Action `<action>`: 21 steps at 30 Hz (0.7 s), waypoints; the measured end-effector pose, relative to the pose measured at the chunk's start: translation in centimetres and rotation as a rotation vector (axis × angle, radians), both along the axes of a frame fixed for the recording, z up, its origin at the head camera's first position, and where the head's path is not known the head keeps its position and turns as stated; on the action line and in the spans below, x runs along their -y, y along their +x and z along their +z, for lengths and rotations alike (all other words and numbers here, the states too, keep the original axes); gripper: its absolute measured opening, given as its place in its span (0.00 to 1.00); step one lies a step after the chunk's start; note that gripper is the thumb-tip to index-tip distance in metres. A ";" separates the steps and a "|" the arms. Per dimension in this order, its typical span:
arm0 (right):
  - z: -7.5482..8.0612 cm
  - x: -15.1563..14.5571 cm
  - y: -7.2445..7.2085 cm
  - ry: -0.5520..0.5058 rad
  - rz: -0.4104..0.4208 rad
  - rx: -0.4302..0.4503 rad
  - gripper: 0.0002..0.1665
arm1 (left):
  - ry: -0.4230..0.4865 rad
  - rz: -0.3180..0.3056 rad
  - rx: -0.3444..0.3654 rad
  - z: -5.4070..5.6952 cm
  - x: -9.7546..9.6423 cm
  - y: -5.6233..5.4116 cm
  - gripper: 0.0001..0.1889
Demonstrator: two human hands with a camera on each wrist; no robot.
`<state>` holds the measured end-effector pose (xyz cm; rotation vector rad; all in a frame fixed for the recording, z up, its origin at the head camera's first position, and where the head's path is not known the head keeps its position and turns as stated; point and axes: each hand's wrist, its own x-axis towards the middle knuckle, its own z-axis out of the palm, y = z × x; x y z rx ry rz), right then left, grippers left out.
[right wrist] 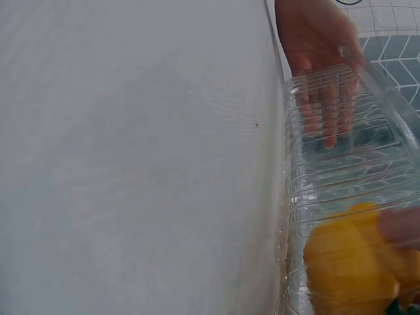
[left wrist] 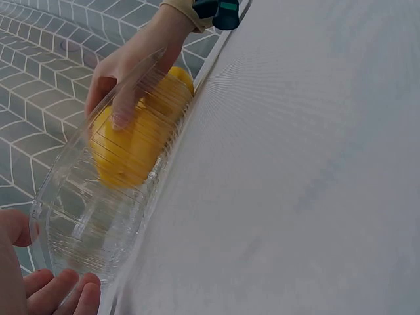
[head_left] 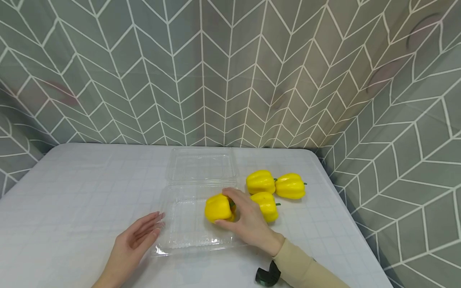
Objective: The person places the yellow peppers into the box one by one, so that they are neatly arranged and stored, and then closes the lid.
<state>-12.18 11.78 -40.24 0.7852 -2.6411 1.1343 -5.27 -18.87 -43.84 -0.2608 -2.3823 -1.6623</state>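
Left hand unladen beside the clear clamshell box, a yellow bell pepper in the right hand's grasp.
From where I stand, the left hand (head_left: pixel 131 242) lies at the left rim of the clamshell box (head_left: pixel 192 236), fingers loosely bent and holding nothing; whether they touch the plastic I cannot tell. The open lid (head_left: pixel 201 166) lies flat on the far side. Within the right part of the base is the yellow bell pepper (head_left: pixel 216 208), on its side, its long axis running roughly left to right, its stem (head_left: pixel 232 204) toward the right palm. The right hand (head_left: pixel 252 222), much the nearer, grasps it between thumb and fingers from the right; I can't tell whether it meets the floor of the box. Three more peppers (head_left: pixel 291 186) sit farther right.
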 end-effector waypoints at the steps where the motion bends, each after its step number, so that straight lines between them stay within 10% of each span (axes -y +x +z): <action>1: 0.0 0.0 0.0 0.012 0.005 -0.003 0.43 | 0.001 0.001 -0.001 0.0 0.0 0.0 0.21; 21: -0.1 0.4 -0.1 0.111 -0.031 -0.024 0.42 | -0.016 -0.002 0.002 0.0 0.0 -0.1 0.21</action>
